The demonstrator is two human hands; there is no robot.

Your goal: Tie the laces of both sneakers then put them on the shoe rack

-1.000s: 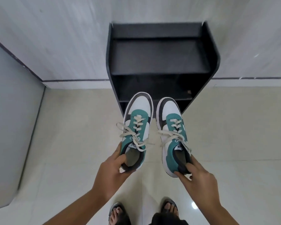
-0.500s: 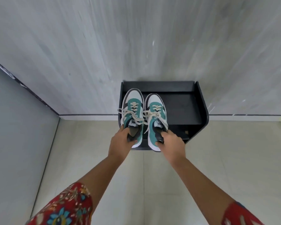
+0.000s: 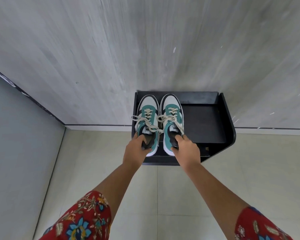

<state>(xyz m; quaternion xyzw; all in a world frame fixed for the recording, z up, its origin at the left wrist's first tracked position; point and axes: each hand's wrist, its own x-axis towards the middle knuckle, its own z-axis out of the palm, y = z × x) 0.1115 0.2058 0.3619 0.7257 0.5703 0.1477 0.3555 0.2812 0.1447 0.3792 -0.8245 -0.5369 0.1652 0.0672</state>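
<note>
Both sneakers (image 3: 160,122) farther onto the shoe rack (image 3: 206,122) now, hands (image 3: 161,150) clamped on heels.

We see matt black shoe rack (image 3: 203,122) at frame centre, sneakers (image 3: 160,122) with smooth teal-and-white uppers and cloth laces, glossy pale floor tiles (image 3: 249,170) below, our printed cloth sleeves (image 3: 83,220) at bottom.

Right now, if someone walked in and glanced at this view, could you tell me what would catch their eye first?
First, the pair of teal, white and black sneakers: the left sneaker and right sneaker sit side by side, laces tied, at the left end of the black shoe rack against the grey wall. The left hand and right hand each grip a heel. Red floral sleeves frame the bottom corners.
</note>
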